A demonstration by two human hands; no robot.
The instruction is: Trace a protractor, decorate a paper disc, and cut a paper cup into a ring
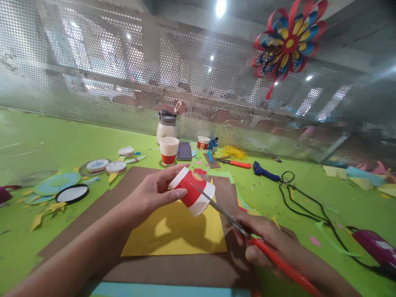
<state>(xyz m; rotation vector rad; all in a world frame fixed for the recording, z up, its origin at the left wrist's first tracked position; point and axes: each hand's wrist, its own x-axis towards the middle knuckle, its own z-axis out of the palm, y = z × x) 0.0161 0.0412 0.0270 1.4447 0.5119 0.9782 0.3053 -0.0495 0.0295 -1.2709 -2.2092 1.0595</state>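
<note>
My left hand (154,190) is closed round a red and white paper cup (192,192), held tilted on its side above a yellow paper sheet (176,231). My right hand (267,239) grips red-handled scissors (238,225); their open blades reach up to the cup's rim and wall. Both hands hover over a brown cardboard sheet (173,268) on the green table (46,144).
Behind stand another red and white cup (168,151), a white jar (166,126), a phone (184,151), a small cup (203,142), an orange-handled cutter (236,163) and a blue glue gun (265,173) with a black cable (306,206). Tape rolls (107,166) and paper scraps lie left. A paper flower (289,41) hangs on the perforated wall.
</note>
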